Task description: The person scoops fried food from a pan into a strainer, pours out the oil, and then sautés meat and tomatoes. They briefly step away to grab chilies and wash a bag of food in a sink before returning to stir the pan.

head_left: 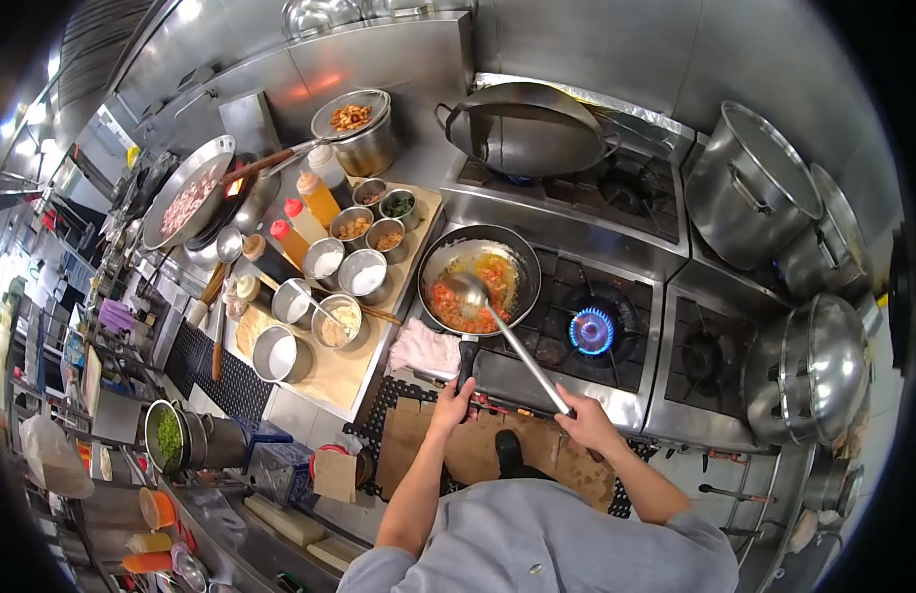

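Note:
My left hand (pixel 454 405) is wrapped round the black handle of a frying pan (pixel 526 259), which sits at the left of the stove. Chopped red and orange food (pixel 494 272) in an oily liquid covers part of the pan's bottom. In my right hand (pixel 588 427) is the long metal handle of a ladle (pixel 517 348). The ladle's bowl rests in the food inside the pan. A folded pinkish cloth (pixel 425 348) lies just left of the pan handle.
A blue flame burns on the open burner (pixel 591 331) right of the pan. Behind stands a large wok (pixel 525 128). Metal cups of ingredients (pixel 364 274) and squeeze bottles (pixel 317 200) crowd the left counter. Tall stockpots (pixel 749 188) and a domed metal vessel (pixel 809 371) stand at the right.

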Motion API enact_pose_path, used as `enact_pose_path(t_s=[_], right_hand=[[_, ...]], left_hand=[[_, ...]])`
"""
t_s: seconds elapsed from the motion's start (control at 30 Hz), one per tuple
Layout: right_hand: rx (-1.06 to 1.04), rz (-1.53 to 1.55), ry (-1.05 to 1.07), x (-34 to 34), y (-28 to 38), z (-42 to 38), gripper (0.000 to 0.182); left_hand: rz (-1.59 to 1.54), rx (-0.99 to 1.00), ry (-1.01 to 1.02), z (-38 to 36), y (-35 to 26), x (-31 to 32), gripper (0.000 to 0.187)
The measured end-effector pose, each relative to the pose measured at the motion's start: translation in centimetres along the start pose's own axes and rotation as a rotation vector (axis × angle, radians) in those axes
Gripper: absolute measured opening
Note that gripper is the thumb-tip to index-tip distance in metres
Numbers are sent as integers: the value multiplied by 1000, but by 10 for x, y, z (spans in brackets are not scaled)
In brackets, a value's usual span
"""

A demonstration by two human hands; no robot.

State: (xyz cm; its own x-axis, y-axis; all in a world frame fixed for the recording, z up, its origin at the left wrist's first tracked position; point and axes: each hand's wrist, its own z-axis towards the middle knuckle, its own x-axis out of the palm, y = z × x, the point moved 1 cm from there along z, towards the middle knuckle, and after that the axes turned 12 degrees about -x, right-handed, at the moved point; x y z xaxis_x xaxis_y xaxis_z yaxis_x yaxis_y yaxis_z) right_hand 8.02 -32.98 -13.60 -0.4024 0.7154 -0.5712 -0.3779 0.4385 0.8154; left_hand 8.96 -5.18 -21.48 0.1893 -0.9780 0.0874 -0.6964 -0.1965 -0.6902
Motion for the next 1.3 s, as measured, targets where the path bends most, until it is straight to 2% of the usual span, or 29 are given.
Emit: enact_pose_path(t_s=[0.07,0.1,0.13,0.2,0.23,0.27,0.33,0.37,0.4,0.47,0.5,0.53,0.6,0.63,0.67,0.73,0.8,0.87,0.9,0.97,1.0,1.03,1.1,1.13,1.17,1.2,1.23,1.27,1.3], right_hand=[[404,312,-14,1,2,18,57],[351,513,-102,9,-10,21,57],[348,508,-88,14,-18,28,57],[334,934,-220,25,-32,42,63],[317,1087,-225,28,-38,46,58],[322,1084,-208,31,-44,49,58],[321,1201,-171,33,-46,57,47],[315,1187,-190,35,-46,59,39],[372,1173,-198,33,-36,64,38],[454,946,-125,25,-30,72,37],[479,837,-125,22,-22,77,36],[492,726,-127,17,-13,83,36],[333,-166,71,3,-3,96,38],[117,-273,-133,0,-14,97,42],[44,-235,-200,-8,21,110,48],[-71,25,-409,4,102,142,47],[-285,124,-460,47,185,170,46],[-410,324,-299,111,237,195,44],[-397,413,-171,155,267,206,42],[-285,441,194,240,297,225,40],[-208,464,351,279,291,230,39],[-285,454,461,317,300,234,39],[-144,552,690,378,310,240,38],[-75,547,763,406,309,248,36],[-219,460,773,438,299,259,33],[-623,182,678,451,331,277,31],[-630,149,682,472,348,296,29],[-725,132,647,497,351,319,26],[-805,44,605,523,349,341,24]], left_hand=[[-19,11,6,3,3,-3,32],[-19,-6,6,4,5,-3,34],[-22,-24,5,3,7,-3,37],[-45,-73,3,-3,11,-3,40],[-56,-122,5,-7,13,-4,43],[-71,-125,-3,-9,15,-8,43],[-78,-150,105,-15,20,-14,45],[-87,-144,143,-20,24,-21,53],[-122,-146,119,-22,31,-27,53],[-104,-159,79,-31,49,-47,60],[-68,-122,166,-38,57,-65,60],[-131,-121,109,-46,68,-83,60],[87,-121,67,-57,91,-120,59],[110,-110,39,-61,108,-144,55],[70,-107,7,-65,125,-167,55],[-9,-165,-153,-79,159,-216,51],[-101,-198,-247,-100,173,-274,46],[-116,-188,-458,-115,201,-329,43],[-128,-132,-593,-122,214,-356,40],[-134,-54,-776,-147,220,-411,38],[-96,-35,-938,-166,217,-436,37],[-54,-20,-1097,-187,216,-459,36],[-50,-123,-1322,-221,230,-504,33],[110,-133,-1516,-237,237,-522,32],[277,-137,-1699,-251,242,-536,31],[284,-141,-1780,-262,240,-550,33],[235,-198,-1824,-274,233,-559,33],[254,-295,-1906,-278,235,-565,34],[231,-272,-1934,-279,238,-567,34]])
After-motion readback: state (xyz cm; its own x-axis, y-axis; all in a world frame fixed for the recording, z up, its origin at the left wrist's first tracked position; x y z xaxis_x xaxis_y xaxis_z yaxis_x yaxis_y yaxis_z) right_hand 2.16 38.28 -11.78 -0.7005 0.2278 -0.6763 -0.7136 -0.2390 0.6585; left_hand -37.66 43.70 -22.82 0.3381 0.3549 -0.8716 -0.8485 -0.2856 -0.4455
